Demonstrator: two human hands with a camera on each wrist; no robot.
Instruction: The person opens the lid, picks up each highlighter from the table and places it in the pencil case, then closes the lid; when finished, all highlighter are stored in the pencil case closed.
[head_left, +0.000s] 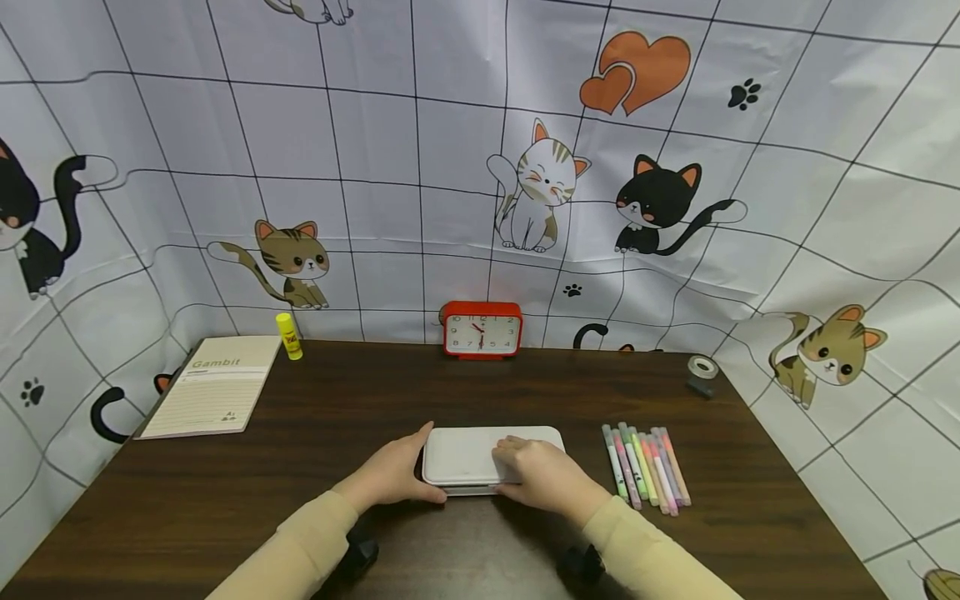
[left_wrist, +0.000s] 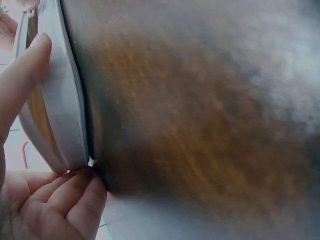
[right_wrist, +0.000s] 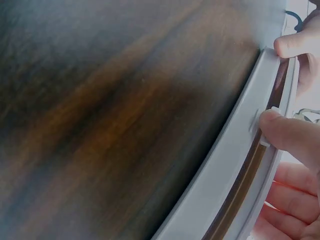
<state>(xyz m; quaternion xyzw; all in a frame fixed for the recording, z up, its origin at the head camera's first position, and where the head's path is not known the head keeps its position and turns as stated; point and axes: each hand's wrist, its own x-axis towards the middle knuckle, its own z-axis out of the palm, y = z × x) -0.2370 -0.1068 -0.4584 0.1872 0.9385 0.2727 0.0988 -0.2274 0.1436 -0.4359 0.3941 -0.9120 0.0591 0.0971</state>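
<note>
Both hands grip a flat white case (head_left: pixel 480 454) on the table (head_left: pixel 300 467): left hand (head_left: pixel 393 475) at its left end, right hand (head_left: pixel 543 475) over its front, lid cracked, contents hidden.

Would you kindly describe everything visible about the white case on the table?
The white case is a flat rectangle with rounded corners, seemingly plastic, lying on the dark wooden table near its front edge. The wrist views show a narrow gap between lid and base. The left hand holds its left end; the right hand rests on its lid.
</note>
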